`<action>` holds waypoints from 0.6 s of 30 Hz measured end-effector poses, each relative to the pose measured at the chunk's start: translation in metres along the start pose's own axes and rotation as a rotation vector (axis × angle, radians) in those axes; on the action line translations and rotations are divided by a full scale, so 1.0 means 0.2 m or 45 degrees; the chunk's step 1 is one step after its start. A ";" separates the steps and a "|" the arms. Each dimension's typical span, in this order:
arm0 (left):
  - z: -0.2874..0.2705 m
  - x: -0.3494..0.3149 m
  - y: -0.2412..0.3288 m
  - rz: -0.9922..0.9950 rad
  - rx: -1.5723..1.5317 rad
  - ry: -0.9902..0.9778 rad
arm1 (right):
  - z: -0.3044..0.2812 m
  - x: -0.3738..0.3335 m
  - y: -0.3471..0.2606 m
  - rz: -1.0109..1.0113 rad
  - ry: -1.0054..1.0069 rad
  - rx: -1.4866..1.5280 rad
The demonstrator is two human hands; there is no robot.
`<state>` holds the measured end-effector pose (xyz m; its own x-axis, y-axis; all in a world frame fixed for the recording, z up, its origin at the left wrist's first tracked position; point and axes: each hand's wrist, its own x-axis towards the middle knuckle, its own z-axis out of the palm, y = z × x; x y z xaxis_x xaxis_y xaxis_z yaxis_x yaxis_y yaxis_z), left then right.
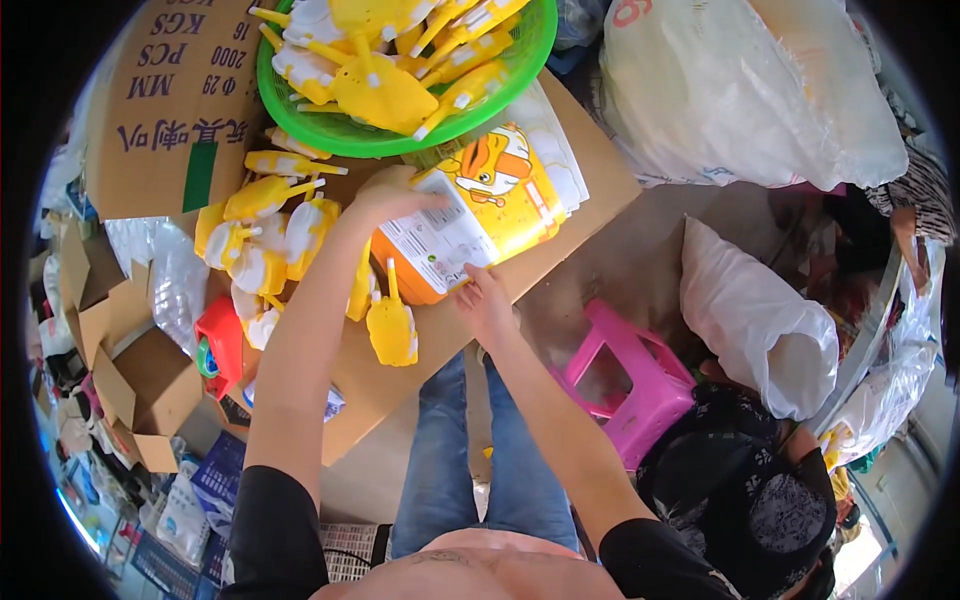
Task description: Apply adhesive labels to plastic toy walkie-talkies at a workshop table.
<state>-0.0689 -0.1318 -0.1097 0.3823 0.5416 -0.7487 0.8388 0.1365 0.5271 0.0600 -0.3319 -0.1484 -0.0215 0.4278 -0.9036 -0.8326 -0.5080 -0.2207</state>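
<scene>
Near the middle of the frame, a yellow-and-white packet [510, 225] is lying on the brown surface [590, 185], its long axis slanting from lower left to upper right and its orange edge facing the lower left. Neither hand is standing clearly nearer, since both are touching it, from different sides. The left hand [385, 198] is coming over the upper-left side, its fingers spreading across the white panel and pointing to the right of the frame; whether they are gripping or only resting, I cannot tell. The right hand [488, 308] is sitting just below the lower edge, its thumb and fingers clamping together on that edge, so the bulk of the packet is lying above them, toward the upper right. Clear sheets [562, 145] are showing beyond the far end, at upper centre. The green basket [345, 148], filled with yellow pieces [385, 95], is standing just above the left hand, while one loose piece [392, 332] is lying below the orange edge, left of the right hand.
</scene>
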 end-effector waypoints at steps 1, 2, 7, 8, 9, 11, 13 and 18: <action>0.03 0.00 0.03 0.066 0.171 0.137 | -0.01 0.00 0.00 -0.006 0.002 0.002; 0.07 0.00 0.07 0.132 0.340 0.276 | -0.02 -0.01 0.01 -0.045 0.016 0.032; 0.09 -0.27 0.39 0.382 0.339 0.318 | -0.14 -0.11 -0.11 -0.303 -0.107 -0.033; 0.12 -0.36 0.42 0.430 0.345 0.380 | -0.21 -0.12 -0.17 -0.330 -0.156 -0.087; 0.15 -0.43 0.43 0.582 0.297 0.494 | -0.31 -0.09 -0.26 -0.305 -0.167 -0.207; 0.19 -0.61 0.50 0.886 0.237 0.748 | -0.54 -0.01 -0.47 -0.798 0.037 -1.462; 0.25 -0.73 0.55 1.020 0.115 0.926 | -0.66 0.15 -0.60 -1.153 0.101 -0.913; 0.42 -1.14 0.33 0.560 -0.338 0.776 | -0.47 0.22 -0.83 -1.068 0.382 -0.897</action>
<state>-0.0681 -0.3166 0.0618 0.3132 0.9395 -0.1385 0.5106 -0.0436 0.8587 0.2490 -0.2986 -0.1850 0.6088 0.6829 -0.4036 -0.0227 -0.4936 -0.8694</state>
